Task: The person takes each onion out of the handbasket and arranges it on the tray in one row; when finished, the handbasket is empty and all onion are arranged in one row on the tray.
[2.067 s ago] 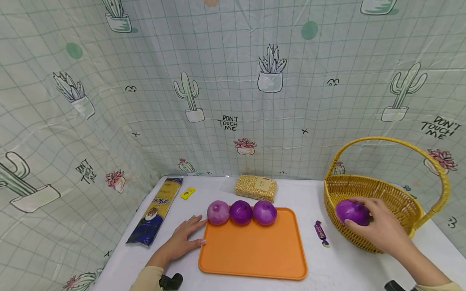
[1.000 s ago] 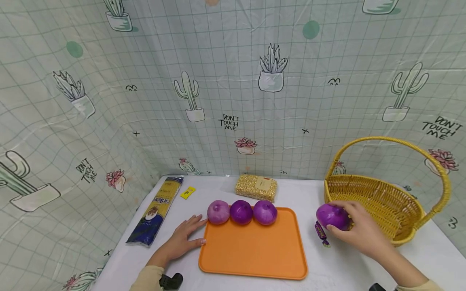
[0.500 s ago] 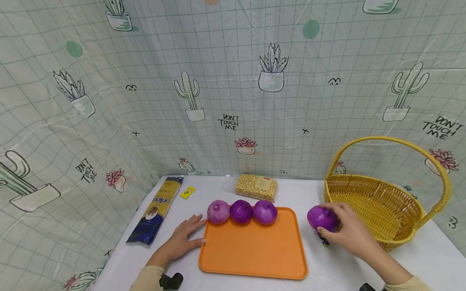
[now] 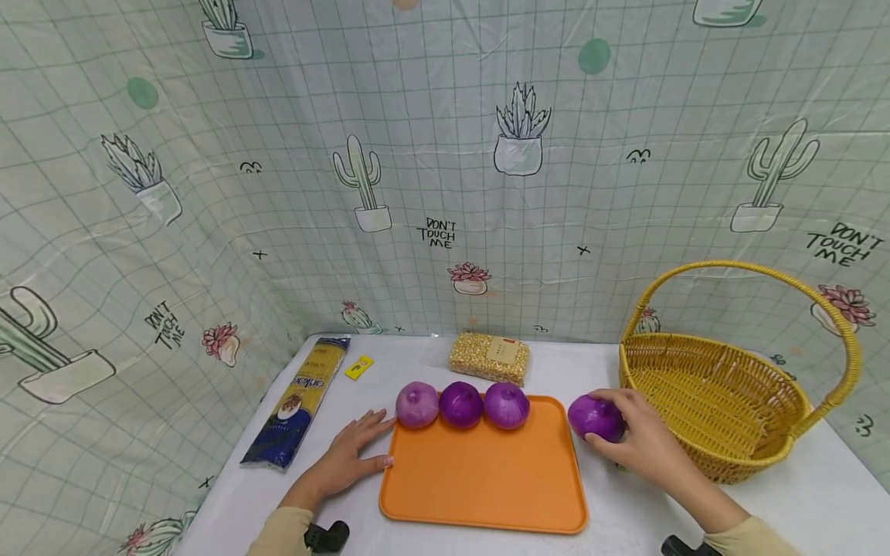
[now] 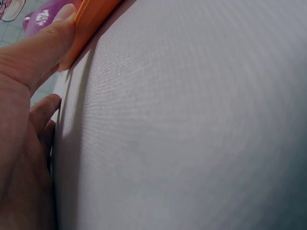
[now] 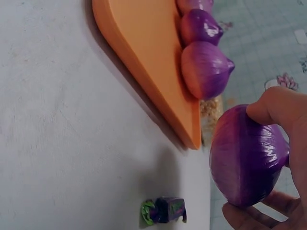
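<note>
My right hand (image 4: 638, 434) grips a purple onion (image 4: 594, 418) between thumb and fingers, just right of the orange tray (image 4: 480, 486). In the right wrist view this onion (image 6: 247, 155) hangs above the table, beyond the tray's corner. Three more onions, one pale (image 4: 417, 405), one dark (image 4: 460, 405) and one mid-purple (image 4: 507, 405), sit in a row along the tray's far edge. My left hand (image 4: 353, 454) rests at the tray's left edge with fingers spread. Its thumb (image 5: 57, 33) touches the orange rim in the left wrist view.
At the right stands a yellow wicker basket (image 4: 723, 409) with a tall handle. A purple-wrapped candy (image 6: 165, 210) lies under the right hand. Behind the tray is a bag of corn kernels (image 4: 487, 357). On the left are a pasta packet (image 4: 299, 401) and a small yellow packet (image 4: 358, 368).
My right hand has carried the onion leftward, out of the basket, over the candy and up to the tray's right side. The left hand has stayed in place.
</note>
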`<action>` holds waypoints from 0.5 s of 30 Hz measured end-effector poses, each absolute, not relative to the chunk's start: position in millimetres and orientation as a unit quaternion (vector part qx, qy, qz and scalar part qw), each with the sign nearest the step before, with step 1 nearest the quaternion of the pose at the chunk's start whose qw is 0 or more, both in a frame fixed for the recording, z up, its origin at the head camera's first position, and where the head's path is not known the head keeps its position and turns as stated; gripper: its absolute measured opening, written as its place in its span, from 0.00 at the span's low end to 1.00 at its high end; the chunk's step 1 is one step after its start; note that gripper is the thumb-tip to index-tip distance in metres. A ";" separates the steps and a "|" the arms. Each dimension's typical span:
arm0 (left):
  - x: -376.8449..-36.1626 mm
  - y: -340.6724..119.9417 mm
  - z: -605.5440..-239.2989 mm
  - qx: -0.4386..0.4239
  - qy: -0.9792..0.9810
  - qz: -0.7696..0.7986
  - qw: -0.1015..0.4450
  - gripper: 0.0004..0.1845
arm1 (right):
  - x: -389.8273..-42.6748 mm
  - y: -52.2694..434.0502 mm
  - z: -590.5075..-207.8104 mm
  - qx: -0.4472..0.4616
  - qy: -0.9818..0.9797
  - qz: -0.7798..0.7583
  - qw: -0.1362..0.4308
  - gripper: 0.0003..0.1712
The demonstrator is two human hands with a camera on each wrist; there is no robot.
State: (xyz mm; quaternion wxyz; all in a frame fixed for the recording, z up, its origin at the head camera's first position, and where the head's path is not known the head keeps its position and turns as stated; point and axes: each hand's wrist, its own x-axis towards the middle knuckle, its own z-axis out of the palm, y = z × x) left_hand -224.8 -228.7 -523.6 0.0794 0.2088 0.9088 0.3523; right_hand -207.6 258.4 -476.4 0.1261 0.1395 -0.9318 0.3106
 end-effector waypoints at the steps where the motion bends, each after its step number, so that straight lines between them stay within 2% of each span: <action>1: -225.0 -228.6 -523.5 0.208 0.909 0.351 0.080 0.38 | -208.2 257.1 -477.6 0.139 -0.931 0.313 0.125 0.34; 15: -225.9 -229.4 -525.2 0.206 0.911 0.348 0.082 0.38 | -214.6 240.5 -490.1 0.126 -0.929 0.327 0.122 0.35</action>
